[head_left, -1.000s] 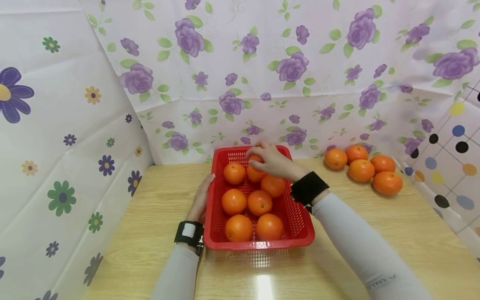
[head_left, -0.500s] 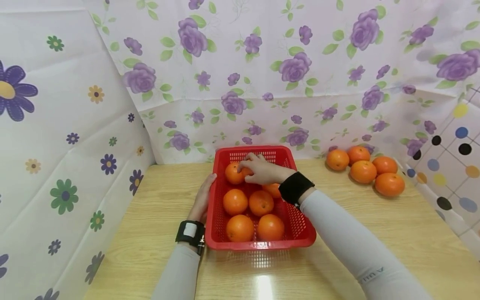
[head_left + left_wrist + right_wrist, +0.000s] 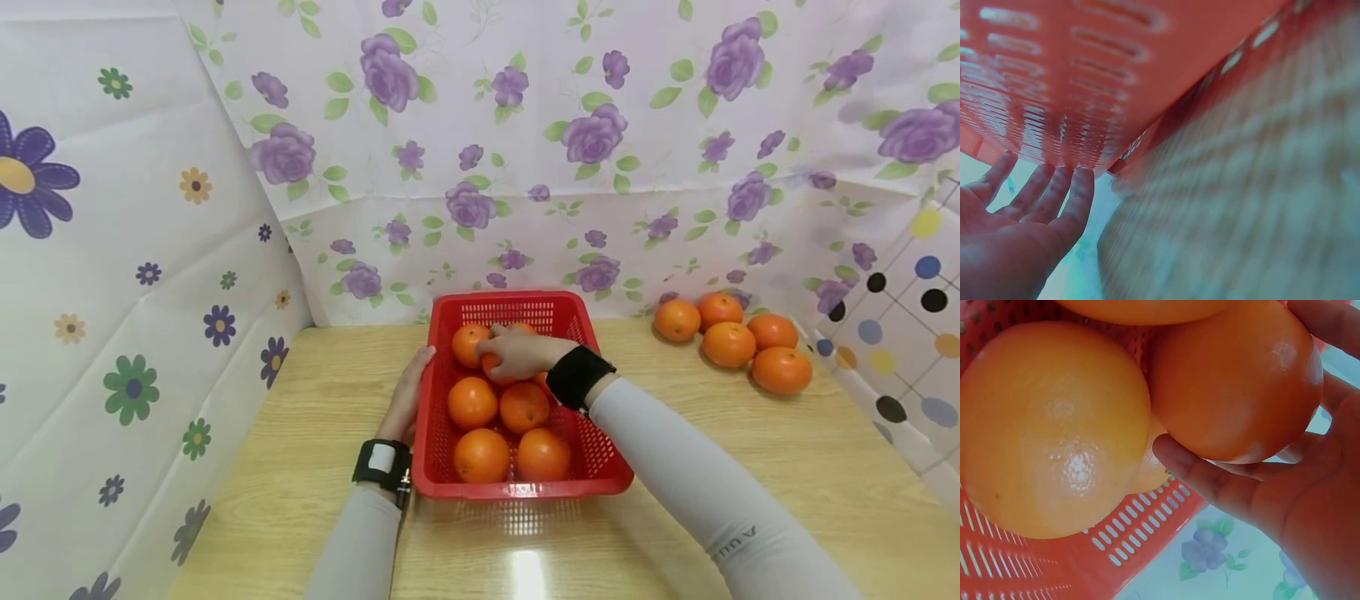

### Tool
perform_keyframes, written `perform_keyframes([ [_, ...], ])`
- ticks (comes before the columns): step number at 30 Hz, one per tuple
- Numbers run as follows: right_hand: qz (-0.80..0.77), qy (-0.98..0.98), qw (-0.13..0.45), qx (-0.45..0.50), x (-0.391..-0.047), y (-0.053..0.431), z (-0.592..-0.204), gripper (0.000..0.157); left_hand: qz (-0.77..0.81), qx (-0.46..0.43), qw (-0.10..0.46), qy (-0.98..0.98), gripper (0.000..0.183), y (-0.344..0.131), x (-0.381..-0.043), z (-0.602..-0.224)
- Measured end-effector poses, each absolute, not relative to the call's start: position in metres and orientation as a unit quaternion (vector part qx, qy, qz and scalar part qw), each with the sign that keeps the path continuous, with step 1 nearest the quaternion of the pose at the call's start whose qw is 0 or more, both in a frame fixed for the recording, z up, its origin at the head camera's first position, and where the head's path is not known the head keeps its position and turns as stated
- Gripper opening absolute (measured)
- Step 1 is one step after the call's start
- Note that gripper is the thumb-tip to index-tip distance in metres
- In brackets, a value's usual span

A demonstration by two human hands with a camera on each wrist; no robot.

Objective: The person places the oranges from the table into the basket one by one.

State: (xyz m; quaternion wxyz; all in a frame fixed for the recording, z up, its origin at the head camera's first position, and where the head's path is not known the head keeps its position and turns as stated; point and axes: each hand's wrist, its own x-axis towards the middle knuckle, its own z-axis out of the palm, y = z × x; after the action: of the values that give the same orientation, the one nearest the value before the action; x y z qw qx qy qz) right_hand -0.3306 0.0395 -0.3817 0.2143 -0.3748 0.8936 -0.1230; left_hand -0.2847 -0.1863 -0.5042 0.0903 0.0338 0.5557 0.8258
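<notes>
A red perforated plastic basket (image 3: 521, 490) stands on the wooden table with several oranges inside. My right hand (image 3: 523, 352) reaches into its far half and grips an orange (image 3: 1235, 381), thumb on one side and fingers round the other. In the right wrist view, another orange (image 3: 1054, 431) lies close beside the held one. In the head view the hand covers most of the held orange and part of those behind it. Along the basket's left outer wall lies my left hand (image 3: 409, 390). The left wrist view shows its loosely extended fingers (image 3: 1079, 203) with their tips at the slotted wall.
Several more oranges (image 3: 729, 344) sit in a cluster on the table (image 3: 697, 433) at the back right. A flowered sheet (image 3: 480, 158) hangs behind the table, and patterned sheets stand at both sides.
My right hand has moved left and lower into the basket with the orange, down among the other oranges. The left hand stays against the basket's side.
</notes>
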Motion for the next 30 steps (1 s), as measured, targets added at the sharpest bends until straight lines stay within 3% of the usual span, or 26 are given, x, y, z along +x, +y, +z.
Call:
perform_keyframes([
  [15,-0.095,0.903,0.181,-0.377,-0.3253,0.0336,-0.3842,0.040,0.830,0.034,0.089,0.549,0.059,-0.1858,-0.2865,-0.5037],
  [30,-0.085,0.902,0.184,-0.382,-0.3266,0.0332,-0.3876,0.043,0.839,0.040,0.091,0.535,0.059,-0.1849,-0.2864,-0.5039],
])
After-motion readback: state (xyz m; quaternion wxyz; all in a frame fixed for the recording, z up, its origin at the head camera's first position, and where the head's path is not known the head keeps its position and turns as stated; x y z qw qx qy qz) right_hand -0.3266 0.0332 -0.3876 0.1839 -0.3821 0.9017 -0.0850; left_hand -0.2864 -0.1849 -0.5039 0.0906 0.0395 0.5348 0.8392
